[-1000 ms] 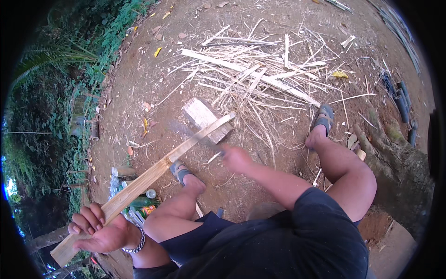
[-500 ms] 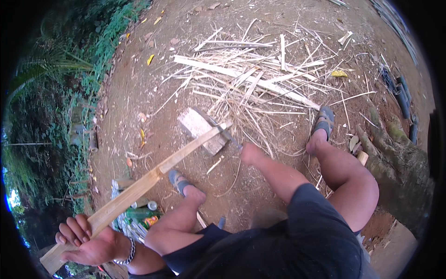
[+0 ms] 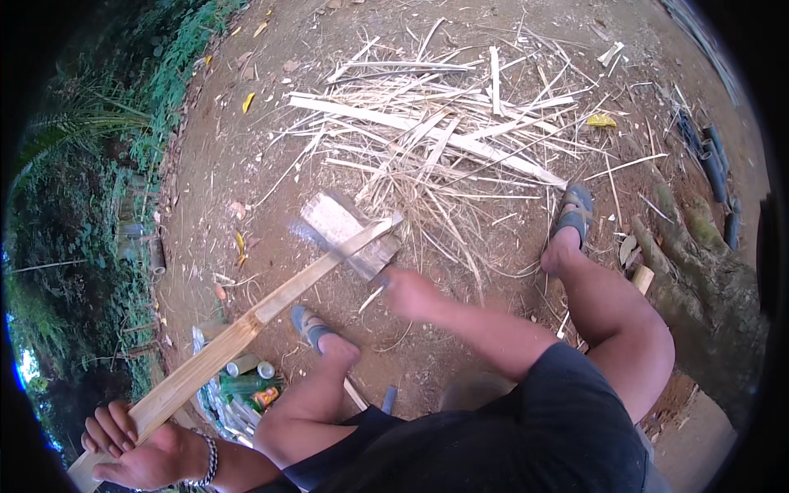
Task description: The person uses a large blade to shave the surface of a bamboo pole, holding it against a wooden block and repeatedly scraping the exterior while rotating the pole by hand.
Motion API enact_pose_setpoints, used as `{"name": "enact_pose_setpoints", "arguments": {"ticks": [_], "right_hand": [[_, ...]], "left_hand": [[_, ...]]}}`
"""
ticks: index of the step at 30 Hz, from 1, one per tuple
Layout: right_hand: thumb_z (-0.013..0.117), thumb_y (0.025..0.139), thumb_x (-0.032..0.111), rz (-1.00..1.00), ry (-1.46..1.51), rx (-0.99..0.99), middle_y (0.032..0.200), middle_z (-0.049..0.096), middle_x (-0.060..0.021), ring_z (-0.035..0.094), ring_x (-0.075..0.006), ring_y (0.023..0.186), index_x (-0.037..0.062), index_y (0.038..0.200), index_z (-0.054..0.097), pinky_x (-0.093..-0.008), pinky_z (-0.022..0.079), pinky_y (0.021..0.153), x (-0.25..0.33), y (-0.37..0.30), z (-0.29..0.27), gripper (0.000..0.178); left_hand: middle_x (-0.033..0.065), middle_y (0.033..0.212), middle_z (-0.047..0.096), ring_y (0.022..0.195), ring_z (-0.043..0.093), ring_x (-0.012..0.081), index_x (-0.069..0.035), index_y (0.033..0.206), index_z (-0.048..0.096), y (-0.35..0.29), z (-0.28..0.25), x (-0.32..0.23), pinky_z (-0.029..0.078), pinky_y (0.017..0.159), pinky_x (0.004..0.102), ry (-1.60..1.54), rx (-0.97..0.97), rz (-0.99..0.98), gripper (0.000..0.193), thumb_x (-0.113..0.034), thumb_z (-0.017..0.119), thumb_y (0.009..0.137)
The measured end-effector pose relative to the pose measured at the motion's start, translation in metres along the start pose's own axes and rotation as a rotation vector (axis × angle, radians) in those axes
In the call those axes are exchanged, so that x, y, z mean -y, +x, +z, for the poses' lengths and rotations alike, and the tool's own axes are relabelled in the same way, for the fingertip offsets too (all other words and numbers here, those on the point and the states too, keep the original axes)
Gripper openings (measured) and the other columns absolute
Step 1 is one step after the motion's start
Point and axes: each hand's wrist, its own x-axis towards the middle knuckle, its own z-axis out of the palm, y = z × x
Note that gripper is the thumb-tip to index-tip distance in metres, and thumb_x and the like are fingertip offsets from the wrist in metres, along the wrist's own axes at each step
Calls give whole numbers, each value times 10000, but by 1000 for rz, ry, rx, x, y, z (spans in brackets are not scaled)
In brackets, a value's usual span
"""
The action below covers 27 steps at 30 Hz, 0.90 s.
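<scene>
1. Foliage (image 3: pixel 90 189) borders the dirt ground (image 3: pixel 214 189) on your far left.
2. Your left hand (image 3: pixel 136 456) grips the near end of a long pale strip (image 3: pixel 222 341).
3. That strip slants up rightward, its far end over a wooden block (image 3: pixel 329 215); whether they touch, you cannot tell.
4. Your right hand (image 3: pixel 412 294) holds a bladed tool (image 3: pixel 381 279), motion-blurred, by the strip's far part.
5. Slivers (image 3: pixel 448 140) lie heaped beyond the block.
6. Tree roots (image 3: pixel 699 308) spread at your far right.
</scene>
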Motion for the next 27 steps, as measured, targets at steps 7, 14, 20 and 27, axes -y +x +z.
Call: {"name": "enact_pose_setpoints", "arguments": {"ticks": [7, 14, 20, 27], "right_hand": [[610, 800, 155, 136, -219, 21, 867, 659, -178, 653, -338, 841, 36, 1097, 589, -435, 522, 770, -90, 55, 2, 320], [601, 790, 188, 268, -134, 30, 893, 666, -218, 653, -363, 824, 4, 967, 632, -437, 526, 763, -104, 34, 0, 257], [589, 799, 226, 285, -110, -80, 964, 663, -226, 650, -357, 919, 9, 999, 642, -421, 521, 807, -109, 47, 5, 300], [605, 744, 204, 224, -337, 60, 969, 670, -208, 650, -356, 920, 29, 973, 679, -418, 520, 803, -108, 53, -1, 297]], "left_hand": [[-9, 610, 345, 494, 317, 104, -57, 811, 416, 6, 1, 1, 297, 479, 225, 63, -19, -28, 462, -467, 301, 990], [-8, 608, 344, 504, 313, 97, -62, 799, 422, -4, 8, 3, 293, 470, 216, 36, -42, -4, 448, -440, 293, 1003], [-11, 604, 329, 510, 297, 97, -62, 799, 423, -11, -9, -4, 288, 472, 222, 66, -83, 2, 440, -442, 323, 998], [-9, 622, 346, 517, 317, 97, -48, 818, 442, -22, -10, -9, 297, 501, 223, -43, -41, 3, 438, -456, 401, 971]]}}
